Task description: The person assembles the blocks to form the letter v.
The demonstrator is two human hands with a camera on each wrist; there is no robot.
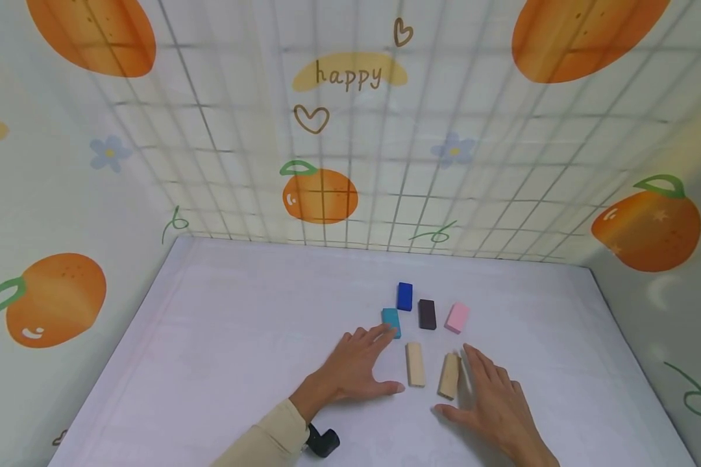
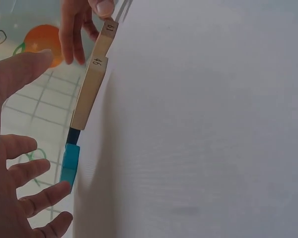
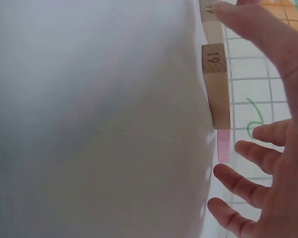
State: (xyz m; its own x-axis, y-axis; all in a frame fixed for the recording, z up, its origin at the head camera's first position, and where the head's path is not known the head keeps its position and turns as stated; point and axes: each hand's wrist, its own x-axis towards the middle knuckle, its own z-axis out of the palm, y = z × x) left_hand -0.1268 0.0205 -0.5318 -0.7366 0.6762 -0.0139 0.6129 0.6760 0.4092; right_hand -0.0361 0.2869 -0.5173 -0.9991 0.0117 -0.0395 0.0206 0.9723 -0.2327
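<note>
My left hand (image 1: pixel 356 366) has its fingers spread. Its fingertips overlap the near end of the teal block (image 1: pixel 391 318); touching or just above, I cannot tell. The thumb points at a plain wooden block (image 1: pixel 415 364), marked 46 in the left wrist view. A second wooden block (image 1: pixel 448 376), marked 61 (image 3: pixel 216 84), lies slightly angled to the right of it. Beside that block stands my right hand (image 1: pixel 496 402), fingers extended, thumb apart, nothing gripped. Behind the wooden pair lie a black block (image 1: pixel 427 314), a pink block (image 1: pixel 457 318) and a dark blue block (image 1: pixel 405 296).
A white-covered table (image 1: pixel 210 337) carries the blocks. Behind it hangs a grid-patterned curtain (image 1: pixel 374 220) printed with oranges, with similar printed sheets at both sides. Near my left sleeve (image 1: pixel 269 438) is a black object (image 1: pixel 324 443), apparently worn at the wrist.
</note>
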